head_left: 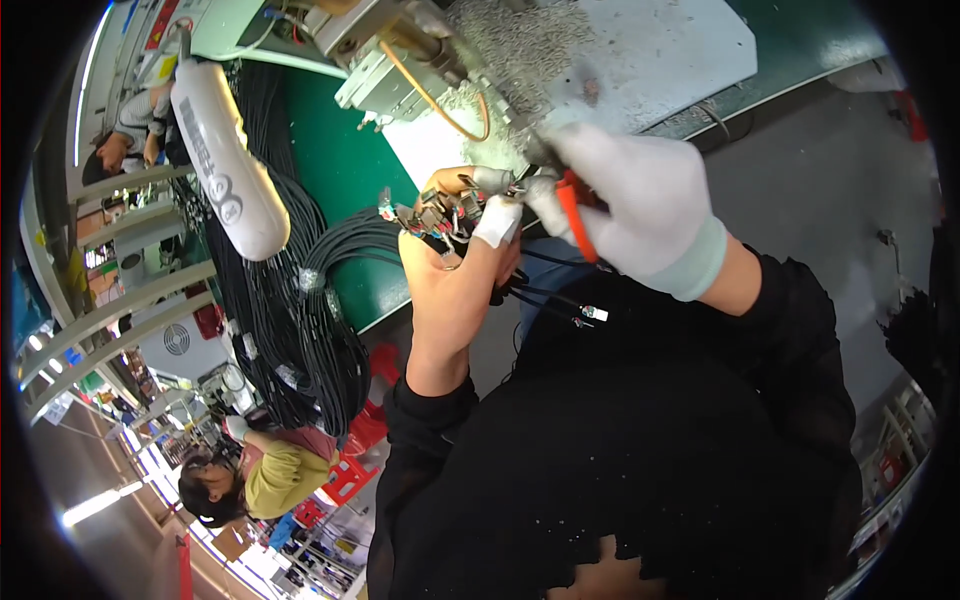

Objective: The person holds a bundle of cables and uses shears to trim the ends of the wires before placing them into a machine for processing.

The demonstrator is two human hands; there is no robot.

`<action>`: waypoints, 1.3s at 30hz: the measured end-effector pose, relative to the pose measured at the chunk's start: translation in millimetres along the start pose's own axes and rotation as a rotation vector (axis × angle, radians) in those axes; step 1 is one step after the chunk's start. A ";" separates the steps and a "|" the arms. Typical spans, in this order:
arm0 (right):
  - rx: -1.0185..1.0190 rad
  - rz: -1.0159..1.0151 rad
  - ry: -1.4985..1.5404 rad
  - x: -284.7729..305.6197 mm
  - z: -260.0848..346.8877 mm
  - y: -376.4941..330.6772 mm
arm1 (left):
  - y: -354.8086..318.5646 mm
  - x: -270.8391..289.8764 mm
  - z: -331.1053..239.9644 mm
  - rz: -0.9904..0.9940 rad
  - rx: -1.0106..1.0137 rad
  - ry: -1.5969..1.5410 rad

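My left hand (pixel 447 285) is closed around a bunch of black cables (pixel 540 292) with small metal connectors (pixel 437 218) and coloured wire ends on top. White coverings wrap its thumb and a fingertip. My right hand (pixel 655 200), in a white glove, grips orange-handled pliers (pixel 575 217). Their jaws are hard to make out, close to the connectors at the left fingertips. Loose cable ends, one with a white plug (pixel 595 313), hang below the hands.
A bench machine (pixel 385 85) with an orange tube stands just beyond my hands. Metal-coloured scraps (pixel 535 45) litter the green bench (pixel 335 140). Thick black cable coils (pixel 290 290) hang over its left side, near a white cylinder (pixel 230 160). A seated person (pixel 285 475) is at lower left.
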State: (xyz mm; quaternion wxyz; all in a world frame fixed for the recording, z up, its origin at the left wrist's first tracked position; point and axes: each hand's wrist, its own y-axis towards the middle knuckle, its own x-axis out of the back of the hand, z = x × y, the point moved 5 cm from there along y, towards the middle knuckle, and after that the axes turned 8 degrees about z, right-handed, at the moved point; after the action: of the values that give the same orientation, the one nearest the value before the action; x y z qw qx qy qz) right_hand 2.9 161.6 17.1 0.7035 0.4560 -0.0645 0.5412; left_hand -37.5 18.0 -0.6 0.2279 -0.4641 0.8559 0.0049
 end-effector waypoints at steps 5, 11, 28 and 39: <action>0.055 0.068 -0.095 11.4 5.1 -5.0 | -3.9 5.8 -4.3 -0.080 -0.105 0.140; -0.081 0.315 -0.175 2.3 7.0 -17.5 | 1.8 6.3 3.7 -0.047 -0.116 0.189; -0.210 0.154 0.051 13.6 -7.7 -13.8 | 6.3 10.5 -2.9 0.077 -0.150 0.098; -0.069 0.251 -0.156 -5.2 1.1 -13.5 | 8.9 14.1 5.4 0.038 -0.046 0.231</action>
State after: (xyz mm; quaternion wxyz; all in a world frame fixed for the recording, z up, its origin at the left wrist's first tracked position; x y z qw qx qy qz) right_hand 12.3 157.2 7.1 0.6385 0.4608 -0.1940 0.5851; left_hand -49.1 13.1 -12.8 0.1170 -0.4503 0.8848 -0.0247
